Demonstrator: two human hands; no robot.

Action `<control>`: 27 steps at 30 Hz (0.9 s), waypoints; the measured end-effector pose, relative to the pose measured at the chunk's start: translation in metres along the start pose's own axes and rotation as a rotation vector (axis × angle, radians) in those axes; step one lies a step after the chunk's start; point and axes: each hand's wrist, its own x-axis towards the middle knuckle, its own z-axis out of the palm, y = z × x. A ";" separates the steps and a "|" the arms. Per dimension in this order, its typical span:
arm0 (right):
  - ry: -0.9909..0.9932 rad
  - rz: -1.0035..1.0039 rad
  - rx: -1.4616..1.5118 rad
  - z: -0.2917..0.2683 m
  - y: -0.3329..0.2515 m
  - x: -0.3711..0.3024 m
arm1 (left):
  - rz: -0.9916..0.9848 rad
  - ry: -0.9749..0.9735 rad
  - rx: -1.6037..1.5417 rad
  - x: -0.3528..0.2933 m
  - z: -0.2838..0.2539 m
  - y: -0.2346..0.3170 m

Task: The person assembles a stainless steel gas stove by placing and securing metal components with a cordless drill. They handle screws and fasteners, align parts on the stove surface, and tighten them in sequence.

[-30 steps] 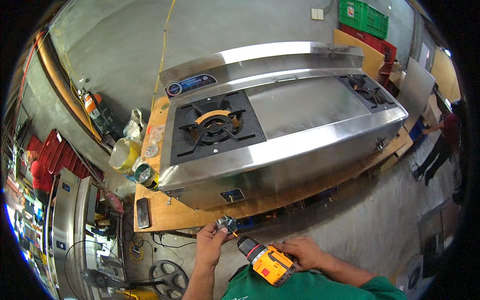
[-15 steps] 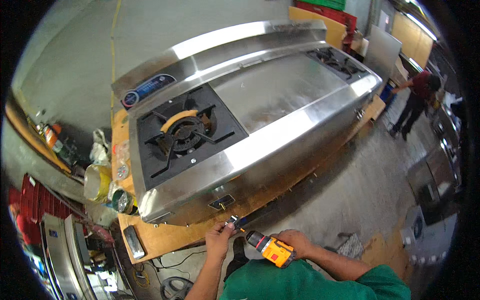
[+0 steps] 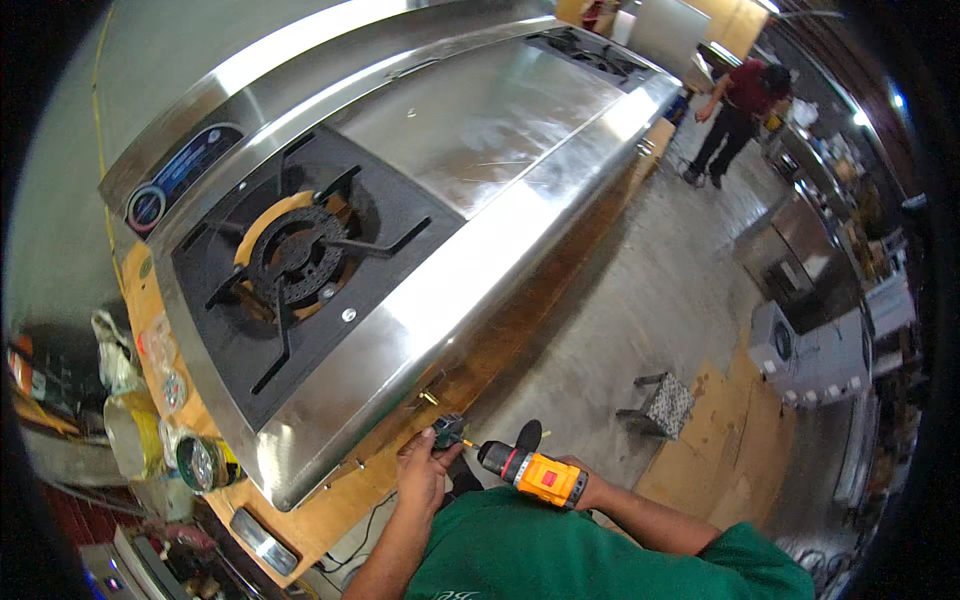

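Item: left hand (image 3: pixel 422 470), grip closing on a small dark part (image 3: pixel 448 430), holding it just under the front edge of the stove (image 3: pixel 480 250). Right hand (image 3: pixel 590 490), grip wrapping the handle of an orange drill (image 3: pixel 530 472); the bit is pointing left at the part, tip touching or just short of it, cannot tell which.

Change: against the views a second and half a second ago, the head is sitting closer and lower, and drill and part are now lining up at the stove's front panel; earlier they were hanging apart and further below it. Judged: fastening work at the panel is about to start, not yet seen turning.

Around: stove resting on a wooden surface (image 3: pixel 330 500), black burner (image 3: pixel 295 255) on its left half, plain steel plate at centre. A brass fitting (image 3: pixel 428 397) is sticking out under the front edge.

Containers: a yellow tub (image 3: pixel 130 435) and an open tin (image 3: pixel 205 462) are standing at the surface's left end; contents unclear.

Beyond: a small stool (image 3: pixel 662 402) on the floor; another person (image 3: pixel 735 110) is bending far right.
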 end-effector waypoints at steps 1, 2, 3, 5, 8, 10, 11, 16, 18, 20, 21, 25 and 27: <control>-0.046 0.065 -0.016 0.003 -0.001 0.005 | -0.007 -0.009 0.018 0.004 -0.006 0.001; -0.028 0.075 -0.051 0.006 -0.004 0.005 | -0.013 -0.016 0.035 0.007 -0.010 0.001; -0.011 0.087 -0.085 0.007 -0.009 0.006 | 0.005 -0.015 0.070 0.010 -0.013 0.000; 0.045 0.141 -0.060 0.013 -0.032 0.009 | 0.042 -0.004 0.140 0.010 -0.012 0.002; 0.043 0.199 0.014 0.017 -0.044 0.002 | 0.030 -0.070 0.131 0.010 -0.011 0.004; 0.069 0.154 0.001 0.022 -0.034 -0.001 | -0.011 -0.069 0.097 0.010 -0.004 0.007; 0.082 0.132 -0.007 0.023 -0.029 -0.003 | -0.032 -0.067 0.078 0.009 -0.001 0.008; 0.081 0.092 -0.031 0.023 -0.021 -0.004 | -0.115 -0.145 0.022 0.014 -0.005 0.007; 0.086 0.063 -0.119 0.024 -0.019 -0.003 | -0.127 -0.143 0.018 0.014 -0.005 0.008; 0.096 0.034 -0.188 0.024 -0.017 -0.002 | -0.122 -0.148 0.022 0.016 -0.006 0.007; 0.109 0.023 -0.177 0.023 -0.018 -0.003 | -0.112 -0.135 0.038 0.017 -0.007 0.006; 0.097 0.080 -0.079 0.021 -0.034 -0.001 | -0.057 -0.059 0.150 0.018 -0.007 0.007; 0.102 0.115 -0.165 0.021 -0.039 -0.001 | -0.047 -0.045 0.215 0.016 -0.004 0.011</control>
